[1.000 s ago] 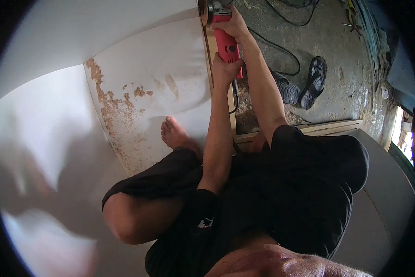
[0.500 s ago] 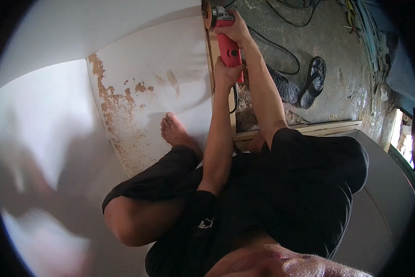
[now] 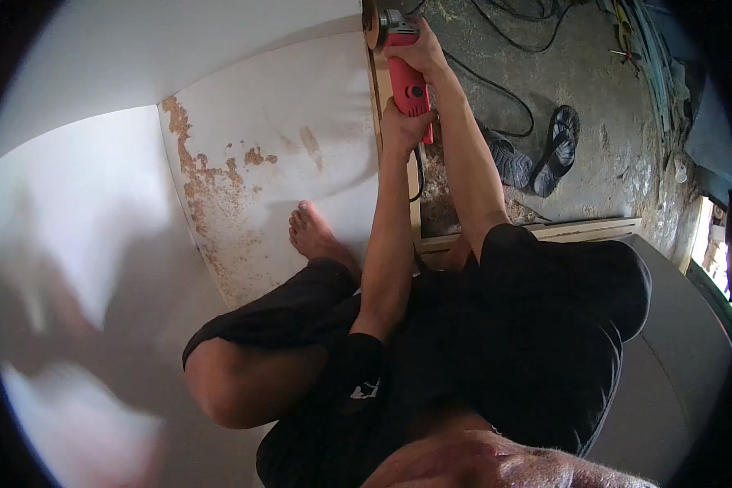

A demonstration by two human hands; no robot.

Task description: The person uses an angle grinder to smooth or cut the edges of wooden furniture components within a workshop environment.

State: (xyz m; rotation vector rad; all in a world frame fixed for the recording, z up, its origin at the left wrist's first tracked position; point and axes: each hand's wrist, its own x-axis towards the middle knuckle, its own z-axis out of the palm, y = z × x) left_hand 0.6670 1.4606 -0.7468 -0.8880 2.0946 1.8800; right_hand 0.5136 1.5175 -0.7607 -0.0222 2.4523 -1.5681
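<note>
Out at the far end of my reach is a red angle grinder (image 3: 408, 85) with a metal head and an orange-brown disc (image 3: 375, 26). My left hand (image 3: 404, 128) is wrapped round the rear of its body. Closer to the disc, my right hand (image 3: 421, 53) grips the front part behind the metal head. The disc stands beside the upper end of a wooden edge strip (image 3: 415, 191) that borders a white panel. Whether the disc touches the wood I cannot tell. A black cord (image 3: 420, 175) hangs by the grinder's rear end.
Brown crumbly patches (image 3: 199, 167) mark the white panel, where my bare foot (image 3: 313, 232) rests. Across the wooden strip, a pair of flip-flops (image 3: 555, 150) lies on the concrete floor (image 3: 610, 138). Black cable (image 3: 496, 85) loops there, and long thin strips (image 3: 655, 65) lie at the far right.
The whole view has shifted slightly, so things appear a little lower and to the right. Both hands keep the same hold on the grinder.
</note>
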